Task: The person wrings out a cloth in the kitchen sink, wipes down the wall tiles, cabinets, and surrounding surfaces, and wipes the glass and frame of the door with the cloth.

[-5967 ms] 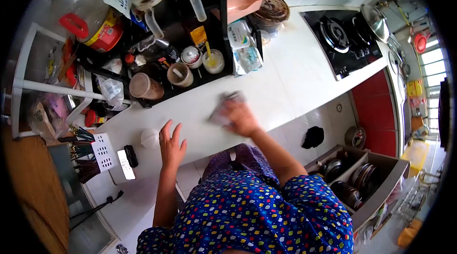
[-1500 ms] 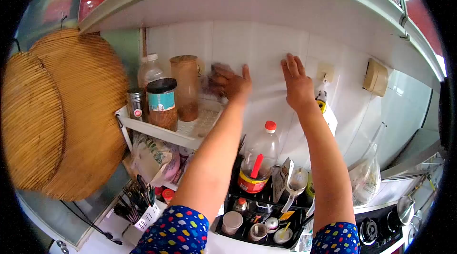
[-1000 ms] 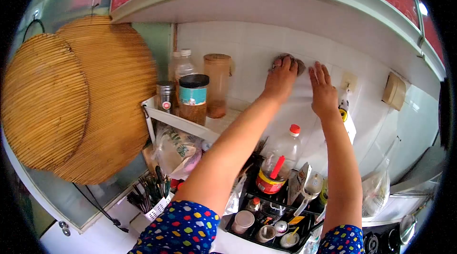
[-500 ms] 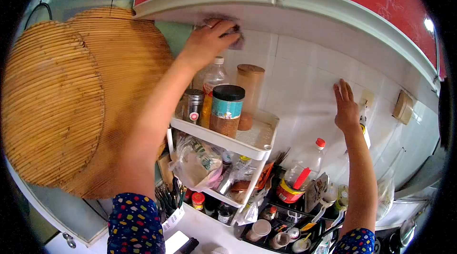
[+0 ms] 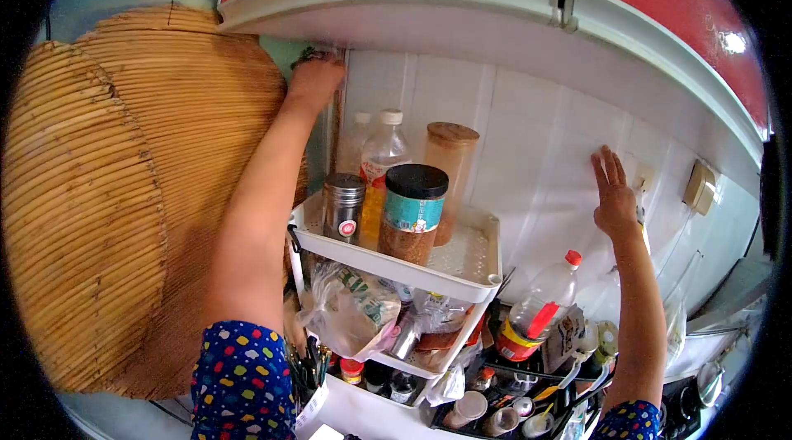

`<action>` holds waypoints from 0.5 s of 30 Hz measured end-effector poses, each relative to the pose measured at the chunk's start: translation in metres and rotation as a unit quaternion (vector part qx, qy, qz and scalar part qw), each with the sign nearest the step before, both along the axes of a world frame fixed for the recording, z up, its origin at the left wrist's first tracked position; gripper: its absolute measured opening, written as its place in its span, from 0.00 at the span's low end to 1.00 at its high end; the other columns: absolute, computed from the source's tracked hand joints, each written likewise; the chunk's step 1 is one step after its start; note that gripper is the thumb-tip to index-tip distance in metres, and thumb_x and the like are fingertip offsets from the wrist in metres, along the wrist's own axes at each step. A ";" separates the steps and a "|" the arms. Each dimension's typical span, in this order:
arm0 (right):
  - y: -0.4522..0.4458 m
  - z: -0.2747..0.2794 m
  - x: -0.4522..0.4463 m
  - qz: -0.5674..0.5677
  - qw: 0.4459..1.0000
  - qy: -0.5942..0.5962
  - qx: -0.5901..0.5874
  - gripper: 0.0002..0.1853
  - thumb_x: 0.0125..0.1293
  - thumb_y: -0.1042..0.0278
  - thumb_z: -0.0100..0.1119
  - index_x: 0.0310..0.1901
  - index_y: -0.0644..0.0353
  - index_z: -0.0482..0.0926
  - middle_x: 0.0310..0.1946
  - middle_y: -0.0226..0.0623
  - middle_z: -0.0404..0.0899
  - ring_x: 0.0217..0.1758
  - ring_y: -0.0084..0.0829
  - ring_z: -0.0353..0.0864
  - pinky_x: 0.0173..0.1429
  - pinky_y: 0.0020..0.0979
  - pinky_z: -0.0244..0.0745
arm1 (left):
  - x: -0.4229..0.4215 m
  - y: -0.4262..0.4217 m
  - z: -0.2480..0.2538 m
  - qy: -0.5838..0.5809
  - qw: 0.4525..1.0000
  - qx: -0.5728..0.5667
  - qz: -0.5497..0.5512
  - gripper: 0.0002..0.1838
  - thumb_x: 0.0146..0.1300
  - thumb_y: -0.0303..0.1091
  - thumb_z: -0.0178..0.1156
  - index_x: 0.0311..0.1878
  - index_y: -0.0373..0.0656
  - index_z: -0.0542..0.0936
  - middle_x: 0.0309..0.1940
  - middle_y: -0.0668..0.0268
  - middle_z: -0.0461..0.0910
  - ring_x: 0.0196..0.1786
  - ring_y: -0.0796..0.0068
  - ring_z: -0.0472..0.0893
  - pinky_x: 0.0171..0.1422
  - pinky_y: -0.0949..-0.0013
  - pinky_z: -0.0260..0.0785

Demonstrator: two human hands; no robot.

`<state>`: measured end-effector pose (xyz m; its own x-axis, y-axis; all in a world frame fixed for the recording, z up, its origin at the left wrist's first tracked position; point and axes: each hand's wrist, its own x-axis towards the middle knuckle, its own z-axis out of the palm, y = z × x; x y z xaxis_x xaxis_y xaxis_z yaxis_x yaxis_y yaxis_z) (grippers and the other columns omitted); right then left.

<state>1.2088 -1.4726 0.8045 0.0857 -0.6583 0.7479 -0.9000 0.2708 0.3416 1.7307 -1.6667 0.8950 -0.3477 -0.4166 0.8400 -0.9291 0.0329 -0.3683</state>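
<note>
My left hand [image 5: 316, 81] is closed at the corner where the tiled wall [image 5: 528, 143] meets the pale green side surface, just below the cabinet. A dark, crumpled rag [image 5: 307, 55] pokes out above its knuckles; most of it is hidden by the hand. My right hand [image 5: 615, 196] lies against the white tiles with fingers stretched upward, holding nothing. Below and right of my left hand, a white shelf rack [image 5: 470, 271] carries a shaker [image 5: 342, 207], an oil bottle [image 5: 384, 147], a black-lidded jar [image 5: 413, 213] and a tall container [image 5: 454, 151].
Red cabinets [image 5: 660, 19] overhang the wall. Large round woven mats [image 5: 91, 217] stand at left. Lower down are a bagged item [image 5: 351, 308], a red-capped bottle [image 5: 540, 308] and several seasoning jars [image 5: 466, 409]. A wall switch [image 5: 700, 188] sits right of my right hand.
My left hand has moved left with the rag, from the tiles under the cabinet into the corner. My right hand remains against the tiles. The view has shifted slightly.
</note>
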 end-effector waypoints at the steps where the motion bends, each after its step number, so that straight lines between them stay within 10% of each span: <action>1: 0.000 0.000 0.001 -0.002 1.000 -0.005 0.003 0.52 0.42 0.90 0.54 0.74 0.51 0.51 0.77 0.34 0.41 0.79 0.39 0.44 0.66 0.34 0.72 | 0.004 -0.015 -0.006 -0.001 1.000 0.003 -0.002 0.11 0.58 0.29 0.54 0.43 0.41 0.81 0.49 0.57 0.79 0.47 0.55 0.82 0.47 0.55 0.77; 15: 0.002 0.002 0.004 0.008 1.000 -0.029 0.003 0.52 0.43 0.90 0.52 0.74 0.50 0.51 0.77 0.34 0.41 0.78 0.40 0.46 0.68 0.35 0.70 | 0.001 -0.055 -0.058 -0.008 0.997 -0.074 0.004 0.13 0.57 0.29 0.54 0.45 0.41 0.82 0.54 0.57 0.76 0.59 0.54 0.74 0.58 0.53 0.72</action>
<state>1.2128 -1.4702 0.8064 0.0522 -0.6613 0.7483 -0.9225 0.2550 0.2897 1.7318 -1.7214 0.8366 -0.3589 -0.2916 0.8866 -0.9230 -0.0305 -0.3836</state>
